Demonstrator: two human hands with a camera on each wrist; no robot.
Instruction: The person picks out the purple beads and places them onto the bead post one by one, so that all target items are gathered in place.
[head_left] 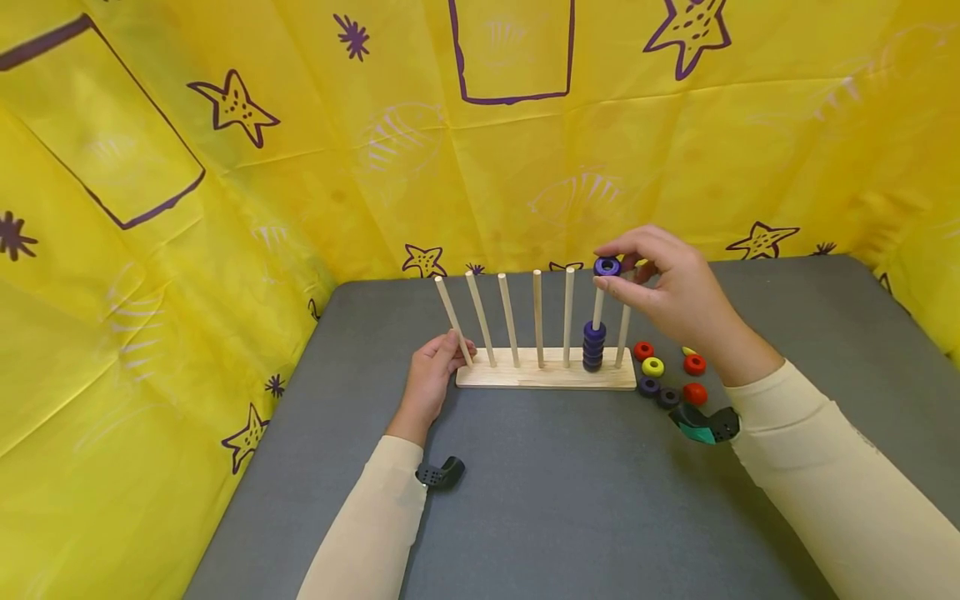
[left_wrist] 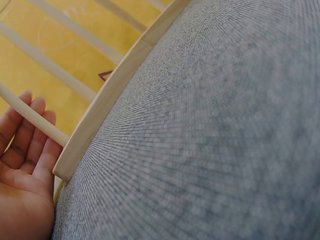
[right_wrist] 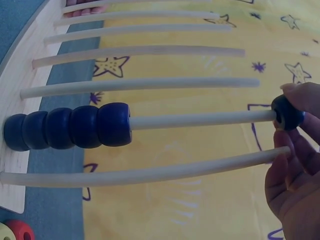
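A wooden rack [head_left: 547, 379] with a row of upright pegs stands on the grey table. My right hand [head_left: 671, 275] pinches a purple ring bead [head_left: 607, 267] between thumb and fingers at the tip of the second peg from the right. Lower on that peg sits a stack of several purple beads [right_wrist: 65, 126], and the right wrist view shows bare peg between stack and held bead. My left hand [head_left: 435, 371] rests at the rack's left end. In the left wrist view its loosely extended fingers [left_wrist: 37, 125] lie behind the end peg, beside the base.
Loose beads lie on the table right of the rack: red [head_left: 694, 364], yellow [head_left: 652, 367] and dark purple [head_left: 648, 387] ones, some partly hidden by the right arm. A yellow patterned cloth [head_left: 315, 167] hangs behind the table.
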